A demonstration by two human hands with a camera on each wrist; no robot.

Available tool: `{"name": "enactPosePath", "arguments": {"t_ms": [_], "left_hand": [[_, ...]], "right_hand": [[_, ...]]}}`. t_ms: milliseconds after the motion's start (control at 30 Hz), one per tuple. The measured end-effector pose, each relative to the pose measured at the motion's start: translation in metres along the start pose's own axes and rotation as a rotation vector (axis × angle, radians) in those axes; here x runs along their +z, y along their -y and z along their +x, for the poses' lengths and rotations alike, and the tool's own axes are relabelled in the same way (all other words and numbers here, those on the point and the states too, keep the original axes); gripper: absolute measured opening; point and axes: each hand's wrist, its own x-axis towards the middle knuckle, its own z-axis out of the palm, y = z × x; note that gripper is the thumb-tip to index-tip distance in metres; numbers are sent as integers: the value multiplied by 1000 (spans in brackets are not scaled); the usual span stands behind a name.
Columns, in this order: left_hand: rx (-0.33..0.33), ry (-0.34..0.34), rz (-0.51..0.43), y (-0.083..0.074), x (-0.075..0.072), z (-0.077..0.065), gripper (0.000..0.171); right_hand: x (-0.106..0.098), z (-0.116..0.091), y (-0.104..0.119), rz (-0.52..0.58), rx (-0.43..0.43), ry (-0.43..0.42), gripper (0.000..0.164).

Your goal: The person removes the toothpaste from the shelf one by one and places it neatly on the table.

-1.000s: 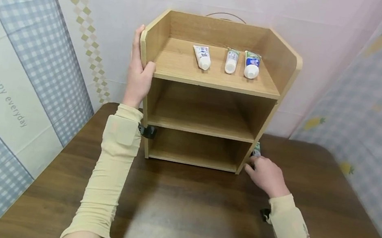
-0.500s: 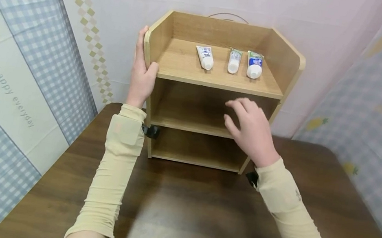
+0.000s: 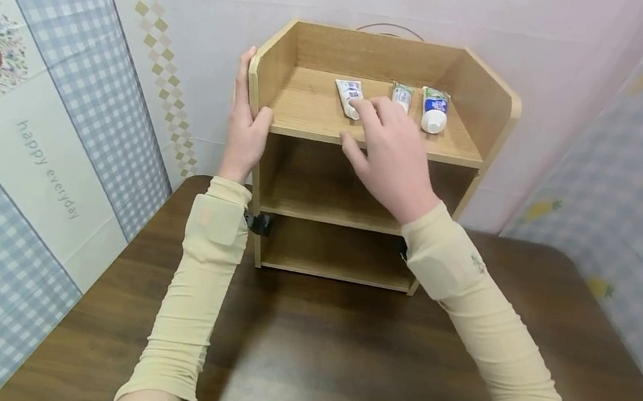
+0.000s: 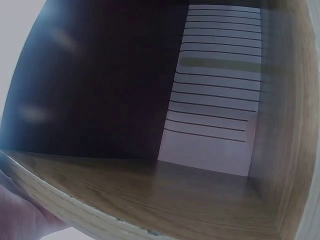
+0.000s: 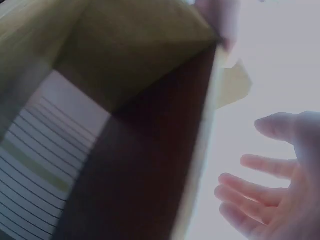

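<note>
Head view: the left hand (image 3: 245, 137) is gripping the left side panel (image 3: 275, 58) of a light-brown, three-tier wooden shelf unit (image 3: 331, 220), which is standing on a dark-brown wooden table (image 3: 305, 350). The right hand (image 3: 395, 156) is hanging over the front of the top tier (image 3: 307, 105), fingers spread; whether it is touching the small white tube with blue lettering (image 3: 347, 91) at its fingertips is unclear. That tube is lying on the top tier, left of a pale tube with a green end (image 3: 402, 94) and a white-capped blue tube (image 3: 435, 110).
</note>
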Motion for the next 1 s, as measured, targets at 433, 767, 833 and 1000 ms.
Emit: {"name": "enactPosePath", "arguments": {"t_ms": [433, 767, 833, 1000], "left_hand": [[-8, -11, 26, 1, 12, 1, 80], [-16, -34, 34, 3, 17, 5, 81], [-13, -38, 31, 3, 19, 6, 81], [-9, -46, 34, 3, 21, 10, 81]], "right_hand": [[34, 29, -29, 31, 203, 273, 59], [37, 51, -45, 8, 215, 370, 32], [37, 51, -46, 20, 201, 346, 28], [36, 47, -48, 48, 162, 255, 26]]}}
